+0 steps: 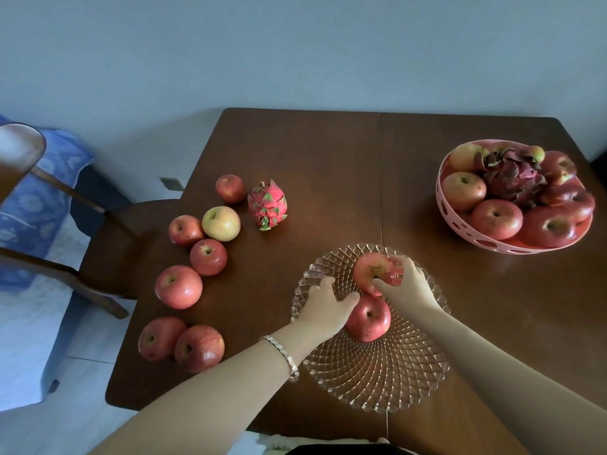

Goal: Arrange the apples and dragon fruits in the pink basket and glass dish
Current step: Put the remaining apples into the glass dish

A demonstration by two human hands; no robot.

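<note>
- Reaching into the glass dish (377, 385), both hands worked at its far half: the right hand (409, 284) was closed around the farther red apple (372, 269), fingers wrapped over its top and side, while the left hand (323, 307) rested with fingers curled against the left flank of the nearer red apple (369, 318), touching rather than clearly gripping it.
- The two apples lay touching, one just beyond the other; each sat stem-dimple up, so neither had a long axis that mattered.
- The loose fruit still to be placed lay well off to the left of the left hand, making that hand the nearer one: a curved row of apples, and beyond them the pink dragon fruit (267, 205).
- The dragon fruit's long axis ran away from the hands, its leafy tip pointing back toward them.
- The pink basket (441, 198), far to the right of the right hand, looked full.
</note>
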